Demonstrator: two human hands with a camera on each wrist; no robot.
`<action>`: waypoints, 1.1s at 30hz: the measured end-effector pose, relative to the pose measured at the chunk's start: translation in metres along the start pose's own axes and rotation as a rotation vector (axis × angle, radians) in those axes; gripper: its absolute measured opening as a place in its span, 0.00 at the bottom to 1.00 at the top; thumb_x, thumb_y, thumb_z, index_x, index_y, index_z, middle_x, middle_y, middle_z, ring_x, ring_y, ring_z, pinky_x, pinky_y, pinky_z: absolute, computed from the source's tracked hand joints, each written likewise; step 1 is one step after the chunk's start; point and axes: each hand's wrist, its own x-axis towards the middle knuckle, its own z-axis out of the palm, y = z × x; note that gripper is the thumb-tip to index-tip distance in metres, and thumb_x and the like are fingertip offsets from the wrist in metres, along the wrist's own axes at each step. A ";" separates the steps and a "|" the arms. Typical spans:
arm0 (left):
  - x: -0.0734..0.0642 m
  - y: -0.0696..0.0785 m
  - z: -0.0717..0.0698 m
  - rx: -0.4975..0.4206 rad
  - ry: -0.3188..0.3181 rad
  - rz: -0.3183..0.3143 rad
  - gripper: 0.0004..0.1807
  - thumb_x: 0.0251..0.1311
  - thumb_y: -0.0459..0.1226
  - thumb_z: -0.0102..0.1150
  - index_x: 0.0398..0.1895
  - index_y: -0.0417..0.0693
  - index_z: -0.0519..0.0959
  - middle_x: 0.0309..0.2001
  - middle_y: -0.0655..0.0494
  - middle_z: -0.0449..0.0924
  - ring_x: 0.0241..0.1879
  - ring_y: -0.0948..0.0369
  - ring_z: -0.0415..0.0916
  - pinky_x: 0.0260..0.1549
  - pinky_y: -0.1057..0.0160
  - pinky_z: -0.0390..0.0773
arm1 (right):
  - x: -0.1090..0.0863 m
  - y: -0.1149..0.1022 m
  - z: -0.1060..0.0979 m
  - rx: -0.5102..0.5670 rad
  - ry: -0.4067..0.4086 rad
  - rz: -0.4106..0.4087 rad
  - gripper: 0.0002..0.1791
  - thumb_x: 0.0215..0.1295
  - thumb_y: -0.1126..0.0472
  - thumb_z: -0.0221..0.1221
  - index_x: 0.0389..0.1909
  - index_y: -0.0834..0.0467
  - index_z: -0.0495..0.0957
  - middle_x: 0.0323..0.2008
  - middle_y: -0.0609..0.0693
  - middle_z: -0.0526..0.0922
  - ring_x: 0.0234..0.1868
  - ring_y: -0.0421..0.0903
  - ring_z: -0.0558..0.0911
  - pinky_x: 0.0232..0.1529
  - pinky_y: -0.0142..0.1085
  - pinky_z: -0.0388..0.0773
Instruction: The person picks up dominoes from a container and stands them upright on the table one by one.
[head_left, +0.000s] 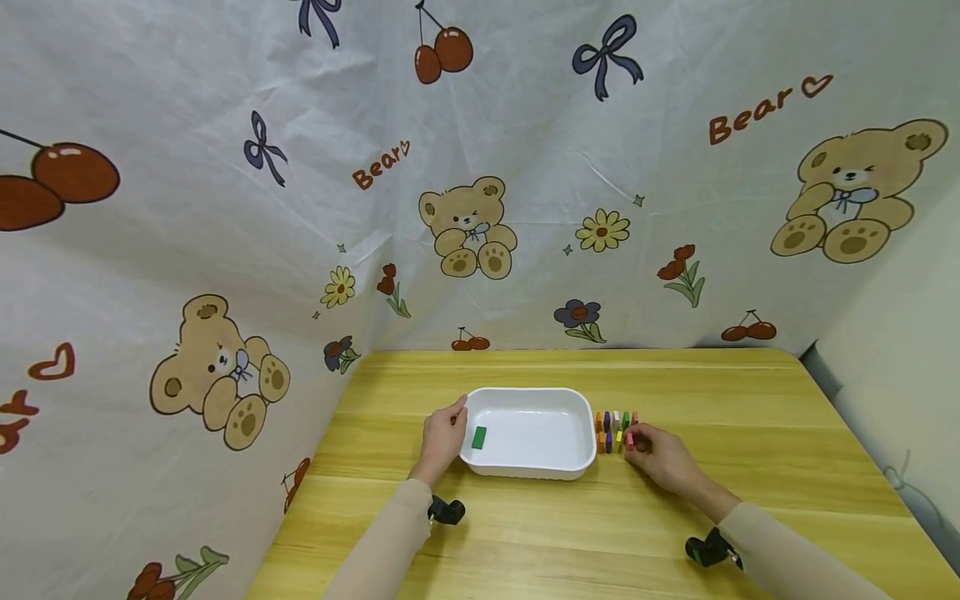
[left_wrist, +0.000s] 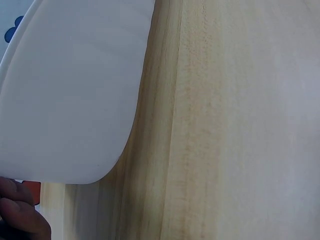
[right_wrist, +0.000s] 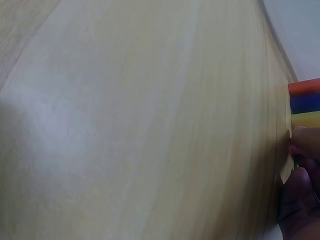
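A white rectangular dish (head_left: 536,429) stands on the table, with one green block (head_left: 478,437) lying inside near its left end. My left hand (head_left: 441,437) grips the dish's left rim; in the left wrist view its fingers (left_wrist: 22,212) show at the corner, partly cut off. To the right of the dish, several small coloured blocks stand in two short rows. At the right end of the front row, my right hand (head_left: 663,454) pinches a pink block (head_left: 630,440). In the right wrist view, orange (right_wrist: 305,87), blue and yellow blocks line up beside my fingertips.
The wooden table (head_left: 525,542) runs back to a patterned cloth (head_left: 540,167) hung behind and along the left. A pale wall (head_left: 892,333) rises at the right, with a thin cable (head_left: 911,487) near the table's edge.
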 end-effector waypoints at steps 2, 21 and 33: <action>-0.001 0.001 0.000 -0.003 -0.001 -0.007 0.19 0.76 0.40 0.55 0.67 0.50 0.79 0.65 0.48 0.80 0.65 0.50 0.77 0.58 0.50 0.84 | 0.000 0.000 0.000 0.001 0.005 -0.001 0.15 0.63 0.65 0.69 0.49 0.62 0.82 0.39 0.53 0.86 0.41 0.47 0.82 0.41 0.37 0.82; -0.002 -0.001 0.001 0.000 0.000 -0.007 0.19 0.76 0.40 0.56 0.66 0.50 0.79 0.64 0.47 0.80 0.65 0.49 0.77 0.58 0.49 0.83 | -0.003 0.004 0.003 0.008 0.004 0.030 0.20 0.63 0.65 0.69 0.55 0.64 0.79 0.42 0.55 0.85 0.42 0.47 0.81 0.41 0.37 0.81; 0.001 -0.002 0.001 0.001 -0.003 -0.009 0.19 0.76 0.40 0.55 0.67 0.51 0.79 0.65 0.48 0.80 0.66 0.49 0.77 0.60 0.48 0.82 | -0.010 -0.005 -0.008 0.093 0.062 0.043 0.21 0.64 0.64 0.69 0.56 0.64 0.78 0.53 0.61 0.83 0.47 0.51 0.83 0.41 0.32 0.82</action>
